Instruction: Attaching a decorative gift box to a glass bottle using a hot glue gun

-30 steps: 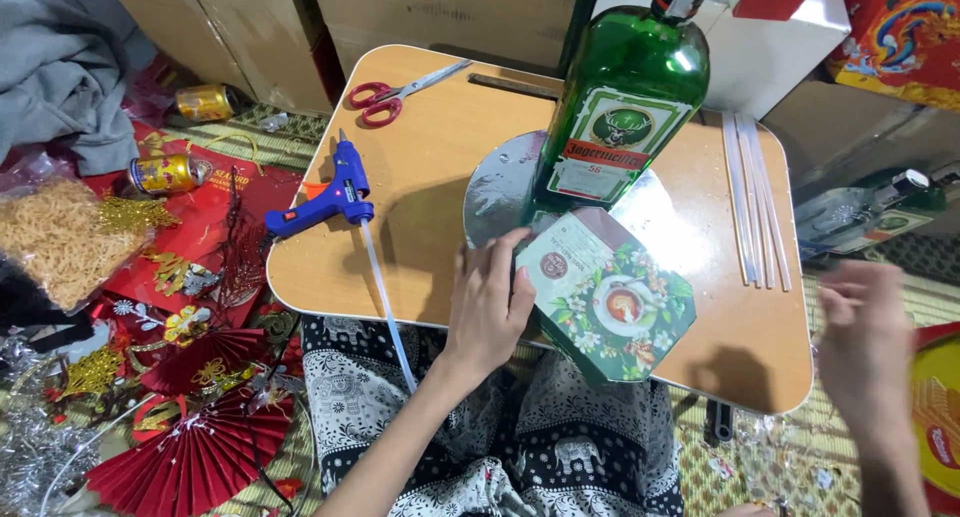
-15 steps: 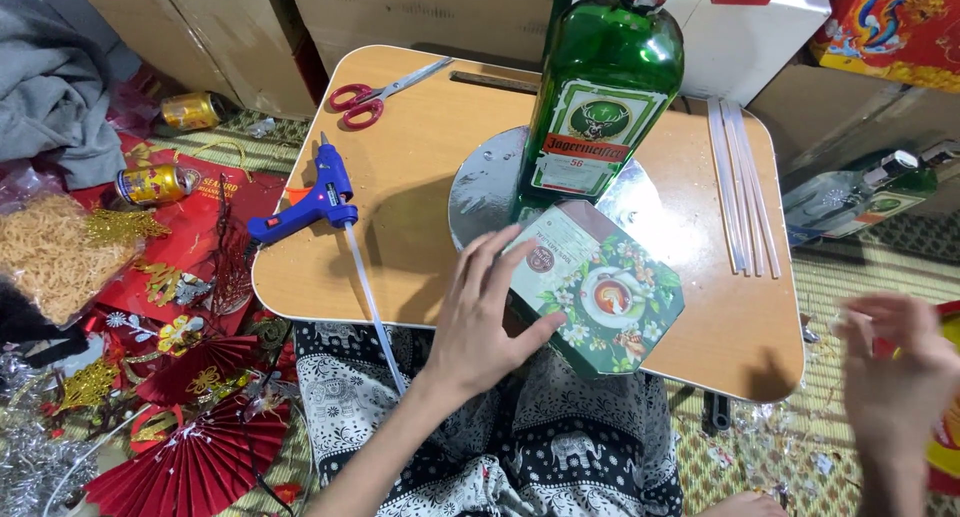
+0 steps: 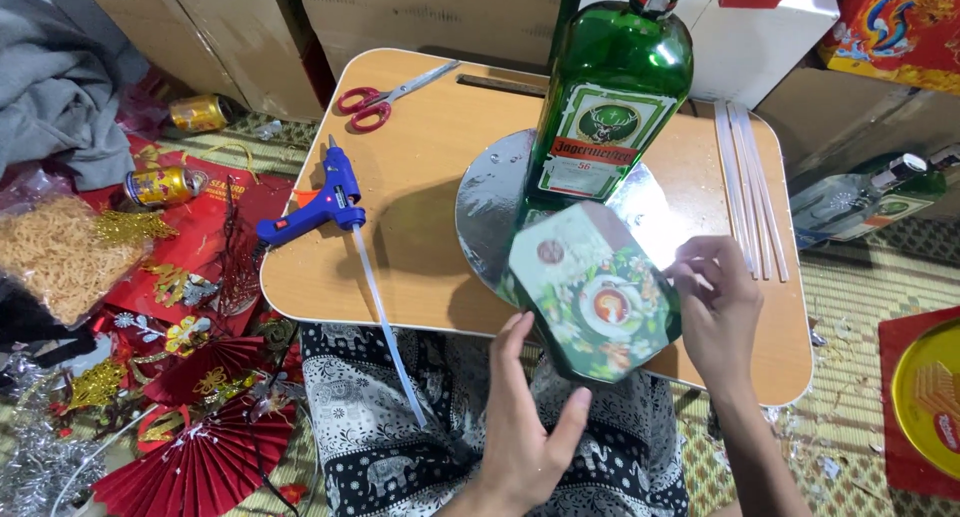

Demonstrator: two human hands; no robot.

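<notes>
Holding a green patterned box [image 3: 597, 295] by its edge with our right hand [image 3: 715, 307], we keep it over the tabletop [image 3: 420, 227], hiding the green bottle's [image 3: 610, 87] base. Our left hand [image 3: 525, 427] hovers open below; the bottle's neck is cut off.

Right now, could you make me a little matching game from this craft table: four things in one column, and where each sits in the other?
Things:
1. scissors
2. glue gun
3. green bottle
4. green octagonal box

Places:
A. upright on the silver disc
B. between the two hands
C. far left corner of the table
D. left part of the table, a glue stick in its back

Pairs: 1-C, 2-D, 3-A, 4-B
</notes>
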